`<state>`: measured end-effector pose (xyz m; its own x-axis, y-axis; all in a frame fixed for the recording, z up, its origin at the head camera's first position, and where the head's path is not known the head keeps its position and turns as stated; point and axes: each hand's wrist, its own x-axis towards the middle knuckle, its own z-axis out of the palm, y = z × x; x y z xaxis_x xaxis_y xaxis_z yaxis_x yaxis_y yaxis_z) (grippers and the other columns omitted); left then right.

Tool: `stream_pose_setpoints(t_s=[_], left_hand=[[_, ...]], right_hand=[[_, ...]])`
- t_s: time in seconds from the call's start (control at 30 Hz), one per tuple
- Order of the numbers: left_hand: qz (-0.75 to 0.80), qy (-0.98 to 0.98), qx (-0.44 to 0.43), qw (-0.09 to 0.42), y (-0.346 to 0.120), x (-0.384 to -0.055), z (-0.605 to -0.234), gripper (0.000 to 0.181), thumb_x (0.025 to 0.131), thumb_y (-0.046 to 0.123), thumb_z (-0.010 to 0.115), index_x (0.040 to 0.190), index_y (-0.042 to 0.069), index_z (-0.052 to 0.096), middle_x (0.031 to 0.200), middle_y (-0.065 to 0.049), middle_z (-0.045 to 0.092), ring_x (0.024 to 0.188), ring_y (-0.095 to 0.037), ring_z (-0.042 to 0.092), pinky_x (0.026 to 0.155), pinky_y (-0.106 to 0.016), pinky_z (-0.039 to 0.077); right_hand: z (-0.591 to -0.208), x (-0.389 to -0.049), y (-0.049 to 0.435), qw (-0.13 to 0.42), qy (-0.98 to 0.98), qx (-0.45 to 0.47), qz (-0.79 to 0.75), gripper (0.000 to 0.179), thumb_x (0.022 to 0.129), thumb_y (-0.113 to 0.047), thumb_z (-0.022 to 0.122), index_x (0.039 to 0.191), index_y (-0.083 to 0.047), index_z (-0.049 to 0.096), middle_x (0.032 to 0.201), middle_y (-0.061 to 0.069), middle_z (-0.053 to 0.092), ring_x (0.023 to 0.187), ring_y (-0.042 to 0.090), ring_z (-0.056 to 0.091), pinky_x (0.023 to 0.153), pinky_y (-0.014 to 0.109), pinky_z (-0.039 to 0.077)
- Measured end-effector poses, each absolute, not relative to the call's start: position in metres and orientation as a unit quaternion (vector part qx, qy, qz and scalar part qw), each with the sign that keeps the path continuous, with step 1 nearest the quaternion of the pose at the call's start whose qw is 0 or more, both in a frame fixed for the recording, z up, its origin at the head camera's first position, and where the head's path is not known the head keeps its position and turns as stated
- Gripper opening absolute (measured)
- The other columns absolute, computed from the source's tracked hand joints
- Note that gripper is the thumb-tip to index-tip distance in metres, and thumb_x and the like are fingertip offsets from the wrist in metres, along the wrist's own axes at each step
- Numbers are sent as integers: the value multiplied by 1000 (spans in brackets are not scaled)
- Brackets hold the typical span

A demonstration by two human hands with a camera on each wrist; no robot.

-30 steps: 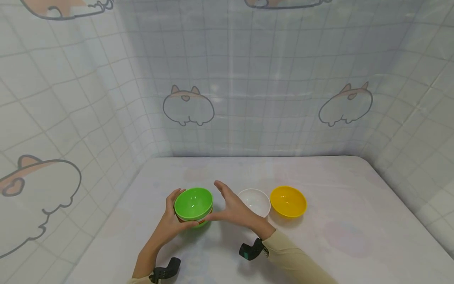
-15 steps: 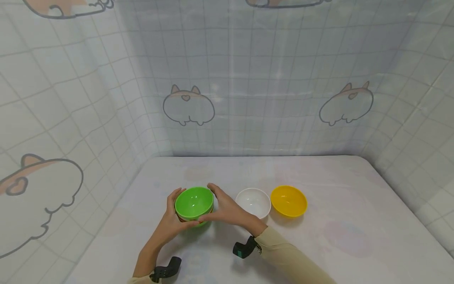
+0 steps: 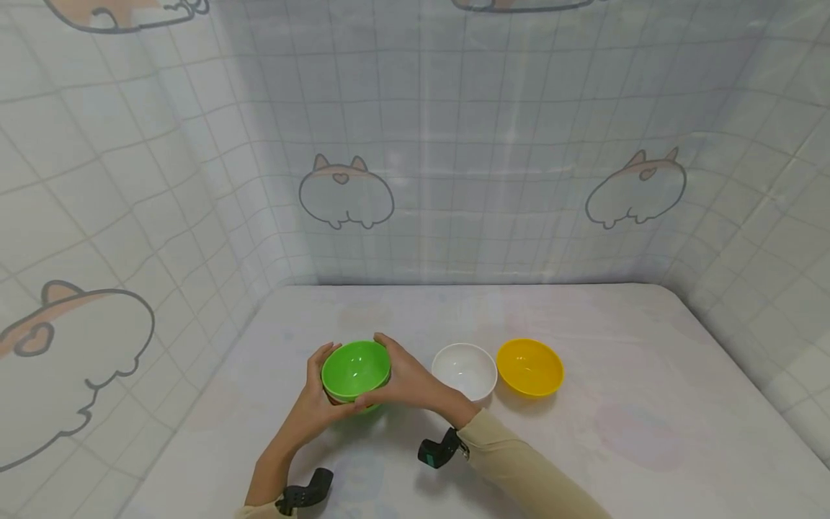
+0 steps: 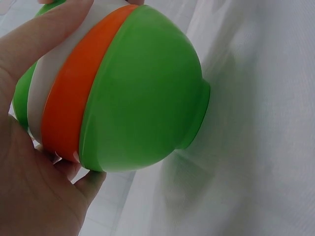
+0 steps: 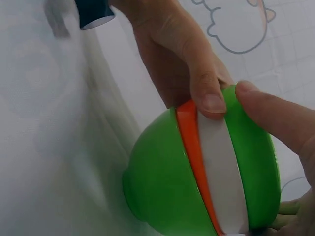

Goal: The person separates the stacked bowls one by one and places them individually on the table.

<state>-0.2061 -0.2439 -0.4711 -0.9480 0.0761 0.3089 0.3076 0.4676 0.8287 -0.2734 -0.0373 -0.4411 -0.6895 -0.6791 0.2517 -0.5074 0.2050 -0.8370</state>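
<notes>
A stack of nested bowls stands between both hands at the left of the head view. Its top is a green bowl [image 3: 355,369]. Under that, in the left wrist view, come a white bowl [image 4: 47,83], an orange bowl [image 4: 71,93] and a lower green bowl [image 4: 147,93]. My left hand [image 3: 315,400] grips the stack from the left, thumb across the near side. My right hand [image 3: 407,378] holds the upper green bowl from the right, its thumb [image 5: 266,105] on that bowl's side. Whether the stack touches the table cannot be told.
To the right of the stack, a white bowl [image 3: 464,370] sits on the cloth-covered table [image 3: 583,447]. A yellow bowl [image 3: 529,367] stands beside it. Patterned cloth walls [image 3: 480,216] rise at the back and sides.
My right hand has moved left from beside the stack and taken hold of the upper green bowl. The left hand keeps its grip, and the white and yellow bowls stay put.
</notes>
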Motion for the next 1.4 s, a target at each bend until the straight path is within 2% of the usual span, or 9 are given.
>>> stream_pose_setpoints(t_s=[0.5,0.8,0.97,1.13,1.4], left_hand=[[-511,-845,-114,111,-243,-207,-472,109,73,19,86,150,16,8,155,-14,20,135,-34,31,102,-59,29],[-497,-852,-113,115,-242,-208,-471,109,74,21,86,150,18,8,154,-10,22,133,-30,34,101,-51,35],[-503,-850,-111,111,-242,-209,-472,110,74,21,86,150,17,7,153,-14,21,133,-34,34,101,-57,34],[-505,-852,-93,102,-242,-208,-472,112,72,22,87,150,18,7,151,-19,20,133,-38,32,102,-60,31],[-492,-859,-90,108,-244,-209,-473,115,70,25,89,150,19,6,153,-19,18,134,-40,31,101,-61,32]], right_hand=[[-444,-276,-40,63,782,-382,-488,109,68,-36,88,149,-1,24,138,11,45,118,20,51,96,33,46],[-441,-278,-38,79,783,-354,-505,106,69,-35,88,149,-1,27,140,8,45,116,17,52,92,28,47],[-439,-275,-37,80,772,-351,-525,107,69,-31,88,150,-3,24,142,9,43,118,18,51,95,29,45],[-436,-272,-34,59,768,-352,-532,109,70,-32,88,151,-4,21,143,9,42,120,19,50,97,32,44],[-426,-265,-25,45,771,-346,-533,111,69,-34,88,152,-7,20,146,4,40,125,18,46,101,36,42]])
